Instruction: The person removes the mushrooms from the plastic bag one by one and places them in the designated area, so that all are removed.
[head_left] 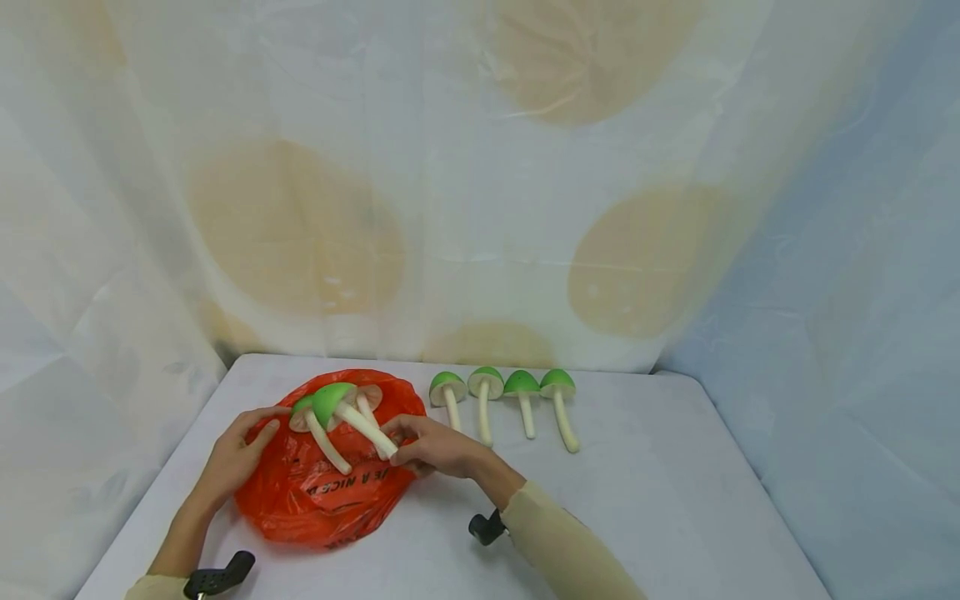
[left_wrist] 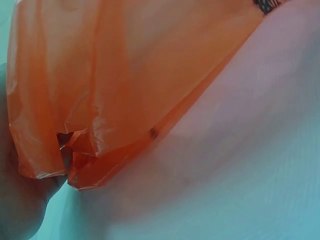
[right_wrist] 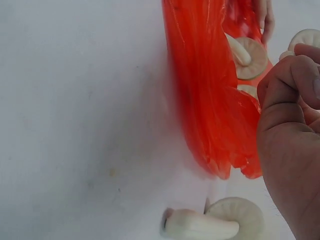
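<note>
Broadly, a pale sheet curtain with tan spots [head_left: 480,208] rises behind the white table [head_left: 637,500]. On the table's left half lies a crumpled red plastic bag [head_left: 300,500] with dark lettering. The right hand [head_left: 435,446] pinches the stem end of a green-capped, cream-stemmed toy mushroom [head_left: 356,417]; the left hand [head_left: 238,454] is spread at the bag's left side, thumb away from the fingers. That pinched mushroom is above the bag, its long axis slanting from the green cap, up and to the left, to the stem end, down and to the right.

Two more such mushrooms, a left one [head_left: 318,433] and a pale-undersided one [head_left: 366,400], lie within the bag's outline, stems likewise slanting. Right of the bag, four mushrooms [head_left: 525,408] form a row, caps away from the person; the right hand hides the first stem's tip.
</note>
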